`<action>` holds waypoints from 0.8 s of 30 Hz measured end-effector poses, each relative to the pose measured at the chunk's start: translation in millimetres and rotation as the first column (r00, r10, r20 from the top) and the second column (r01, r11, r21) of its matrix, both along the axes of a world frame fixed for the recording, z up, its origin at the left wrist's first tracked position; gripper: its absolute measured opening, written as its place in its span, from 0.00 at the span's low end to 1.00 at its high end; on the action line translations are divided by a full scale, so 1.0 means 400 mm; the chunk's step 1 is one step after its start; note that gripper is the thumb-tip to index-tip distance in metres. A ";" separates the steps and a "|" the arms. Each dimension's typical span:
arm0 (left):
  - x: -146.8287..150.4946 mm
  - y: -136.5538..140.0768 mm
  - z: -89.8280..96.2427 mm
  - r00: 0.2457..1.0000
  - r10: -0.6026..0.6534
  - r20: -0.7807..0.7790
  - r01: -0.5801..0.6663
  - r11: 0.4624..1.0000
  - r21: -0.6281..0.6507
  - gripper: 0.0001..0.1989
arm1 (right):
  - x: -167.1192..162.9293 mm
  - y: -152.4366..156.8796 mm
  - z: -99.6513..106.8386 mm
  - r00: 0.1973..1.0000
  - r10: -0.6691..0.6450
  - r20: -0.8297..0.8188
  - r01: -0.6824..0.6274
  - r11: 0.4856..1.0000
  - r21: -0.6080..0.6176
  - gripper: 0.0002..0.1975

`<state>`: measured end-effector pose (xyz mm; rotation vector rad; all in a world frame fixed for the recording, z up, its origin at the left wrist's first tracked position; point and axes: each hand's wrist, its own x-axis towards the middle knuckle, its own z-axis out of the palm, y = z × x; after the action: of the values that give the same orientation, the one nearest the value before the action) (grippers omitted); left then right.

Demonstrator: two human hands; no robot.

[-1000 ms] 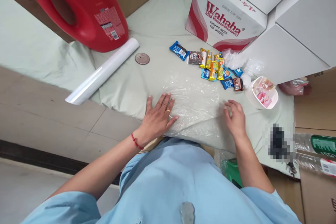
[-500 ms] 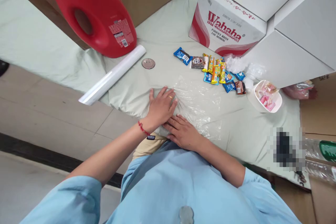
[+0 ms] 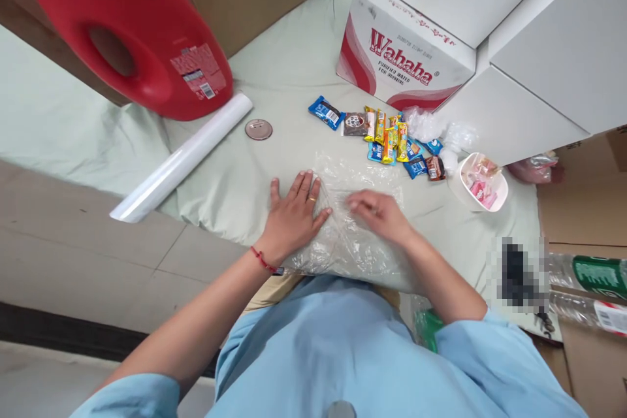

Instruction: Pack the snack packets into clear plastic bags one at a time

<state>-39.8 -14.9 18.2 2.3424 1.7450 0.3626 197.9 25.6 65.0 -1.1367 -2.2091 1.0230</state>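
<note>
A sheet of clear plastic film point(image 3: 337, 241) lies wrinkled on the pale green cloth in front of me. My left hand point(image 3: 296, 209) rests flat on its left part, fingers spread, with a ring and a red bracelet. Over the right part of the film is my right hand point(image 3: 379, 214), its fingers bent and blurred by motion. Whether those fingers pinch anything cannot be made out. Beyond the film lie several small wrapped snacks point(image 3: 389, 137) in blue, yellow and brown packets.
At left stand a red jug point(image 3: 161, 59) and a white roll point(image 3: 186, 157), with a round metal disc point(image 3: 258, 129) beside it. A Wahaha carton point(image 3: 401, 52), crumpled clear plastic point(image 3: 424, 124) and a white bowl point(image 3: 494, 192) of pink packets are at right. Plastic bottles point(image 3: 592, 274) lie far right.
My right hand has lifted away from my left hand and moved right and forward, its fingers now bent. My left hand stays flat. The view has shifted slightly.
</note>
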 end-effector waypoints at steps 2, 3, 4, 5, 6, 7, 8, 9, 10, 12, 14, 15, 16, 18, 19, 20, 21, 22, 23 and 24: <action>0.001 0.002 0.001 1.000 0.001 -0.007 -0.001 1.000 -0.004 0.36 | 0.026 0.130 0.006 0.978 -0.176 0.115 0.159 0.977 0.141 0.13; 0.001 0.003 0.001 1.000 0.001 -0.012 -0.001 1.000 -0.007 0.36 | 0.030 0.194 0.003 0.955 -0.243 0.172 0.203 0.953 0.224 0.14; 0.001 0.004 0.001 1.000 -0.001 -0.018 0.001 1.000 -0.010 0.36 | 0.027 0.253 -0.002 0.926 -0.298 0.231 0.222 0.926 0.306 0.14; 0.000 0.005 0.001 1.000 -0.002 -0.024 0.001 1.000 -0.013 0.36 | 0.019 0.306 -0.010 0.896 -0.340 0.285 0.221 0.899 0.378 0.16; -0.001 0.005 0.001 1.000 -0.002 -0.027 0.002 1.000 -0.014 0.36 | 0.007 0.351 -0.019 0.871 -0.361 0.333 0.199 0.880 0.432 0.19; -0.002 0.006 0.000 1.000 -0.003 -0.028 0.003 1.000 -0.014 0.36 | -0.008 0.387 -0.028 0.850 -0.365 0.379 0.167 0.870 0.464 0.23; -0.002 0.005 0.000 1.000 -0.004 -0.027 0.003 1.000 -0.013 0.36 | -0.023 0.414 -0.035 0.833 -0.361 0.419 0.136 0.869 0.476 0.25; -0.003 0.005 0.000 1.000 -0.004 -0.023 0.004 1.000 -0.010 0.36 | -0.037 0.434 -0.041 0.819 -0.352 0.454 0.113 0.874 0.474 0.25; -0.003 0.004 0.000 1.000 -0.003 -0.016 0.003 1.000 -0.006 0.36 | -0.048 0.447 -0.043 0.806 -0.345 0.480 0.100 0.880 0.464 0.24; -0.002 0.003 0.001 1.000 0.002 0.001 -0.002 1.000 -0.002 0.35 | -0.057 0.458 -0.036 0.789 -0.364 0.495 0.116 0.880 0.461 0.20; -0.001 0.001 0.003 1.000 0.006 0.016 -0.005 1.000 -0.004 0.35 | -0.044 0.451 -0.015 0.789 -0.435 0.433 0.185 0.841 0.508 0.19; -0.001 0.001 0.004 1.000 0.006 0.022 -0.006 1.000 -0.005 0.35 | -0.030 0.442 0.000 0.797 -0.477 0.371 0.237 0.811 0.535 0.20; -0.001 0.001 0.005 1.000 0.005 0.025 -0.005 1.000 -0.006 0.35 | -0.012 0.428 0.017 0.807 -0.508 0.303 0.293 0.788 0.542 0.20; -0.001 0.001 0.006 1.000 0.005 0.028 -0.004 1.000 -0.008 0.35 | 0.027 0.384 0.052 0.848 -0.491 0.199 0.365 0.813 0.453 0.21; -0.001 0.001 0.006 1.000 0.006 0.029 -0.006 1.000 -0.008 0.35 | 0.046 0.354 0.068 0.886 -0.428 0.178 0.350 0.869 0.350 0.22; -0.001 0.002 0.006 1.000 0.007 0.029 -0.007 1.000 -0.007 0.35 | 0.061 0.319 0.080 0.929 -0.327 0.171 0.289 0.933 0.216 0.23; -0.001 0.002 0.005 1.000 0.007 0.029 -0.007 1.000 -0.007 0.35 | 0.071 0.282 0.089 0.966 -0.198 0.168 0.189 0.980 0.068 0.23; -0.001 0.002 0.005 1.000 0.007 0.028 -0.006 1.000 -0.006 0.35 | 0.076 0.243 0.092 0.985 -0.059 0.163 0.072 0.995 -0.073 0.23; -0.001 0.003 0.004 1.000 0.005 0.026 -0.005 1.000 -0.004 0.35 | 0.075 0.206 0.091 0.986 0.070 0.154 -0.040 0.981 -0.191 0.23; 0.000 0.003 0.003 1.000 0.005 0.025 -0.005 1.000 -0.002 0.35 | 0.069 0.171 0.085 0.974 0.172 0.148 -0.127 0.954 -0.272 0.22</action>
<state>-39.9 -13.7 19.2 2.3232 1.7393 0.3889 225.6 94.0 99.2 -1.2214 -2.3768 1.3606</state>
